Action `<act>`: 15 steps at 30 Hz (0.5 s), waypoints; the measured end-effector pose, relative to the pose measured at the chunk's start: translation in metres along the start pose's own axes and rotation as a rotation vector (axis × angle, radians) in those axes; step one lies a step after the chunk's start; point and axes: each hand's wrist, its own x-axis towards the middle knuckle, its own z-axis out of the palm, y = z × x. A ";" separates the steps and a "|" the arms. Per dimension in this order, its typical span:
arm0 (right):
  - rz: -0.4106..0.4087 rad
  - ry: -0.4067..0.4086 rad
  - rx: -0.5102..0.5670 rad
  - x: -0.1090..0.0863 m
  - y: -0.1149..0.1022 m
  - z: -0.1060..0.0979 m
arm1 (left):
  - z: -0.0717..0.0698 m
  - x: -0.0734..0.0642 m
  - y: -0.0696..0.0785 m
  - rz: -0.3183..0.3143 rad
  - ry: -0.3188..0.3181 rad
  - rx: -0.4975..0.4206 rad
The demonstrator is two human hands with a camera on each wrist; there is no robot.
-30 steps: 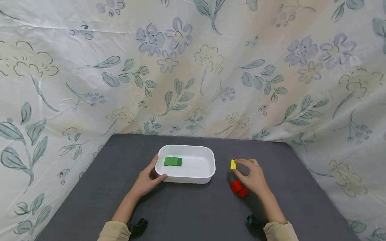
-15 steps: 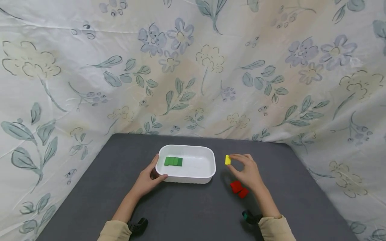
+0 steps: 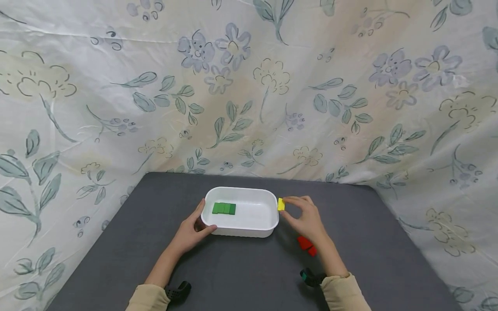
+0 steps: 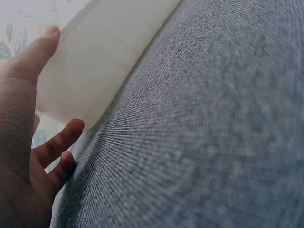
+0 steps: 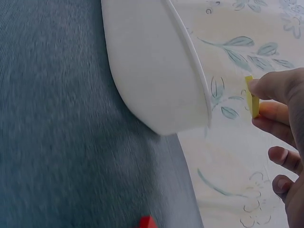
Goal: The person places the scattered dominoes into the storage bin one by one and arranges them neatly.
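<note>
A white plastic tub (image 3: pixel 254 216) with rounded corners stands on the dark tabletop in the head view. My left hand (image 3: pixel 188 235) holds its left end, thumb along the near side and fingers round the end. In the left wrist view the thumb (image 4: pixel 45 45) lies at the rim and fingertips touch the lower corner. My right hand (image 3: pixel 306 216) pinches a small yellow block (image 3: pixel 281 204) between thumb and fingers, right at the tub's right rim. The right wrist view has the yellow block (image 5: pixel 252 97) upright and raised beside the rim. Several green blocks (image 3: pixel 223 208) lie in a row inside the tub.
Red blocks (image 3: pixel 304 242) lie on the dark table (image 3: pixel 241 272) right of the tub, partly hidden by the right forearm. A floral cloth (image 3: pixel 249 86) hangs behind and along the sides. Each wrist wears a dark camera band.
My right hand has carried the yellow block leftward, from above the red blocks to the tub's right rim. The left hand and the tub have stayed in place.
</note>
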 end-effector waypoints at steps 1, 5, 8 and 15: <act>-0.003 -0.002 0.004 0.001 -0.002 0.002 | 0.000 0.000 0.000 0.000 0.001 0.000; -0.021 -0.006 0.025 0.005 -0.009 0.010 | -0.001 0.000 0.000 0.000 0.007 0.004; -0.029 -0.007 0.043 0.008 -0.013 0.015 | -0.001 -0.001 0.001 0.001 0.008 0.004; -0.048 -0.006 0.071 0.011 -0.021 0.027 | -0.001 -0.001 0.001 0.006 -0.001 0.002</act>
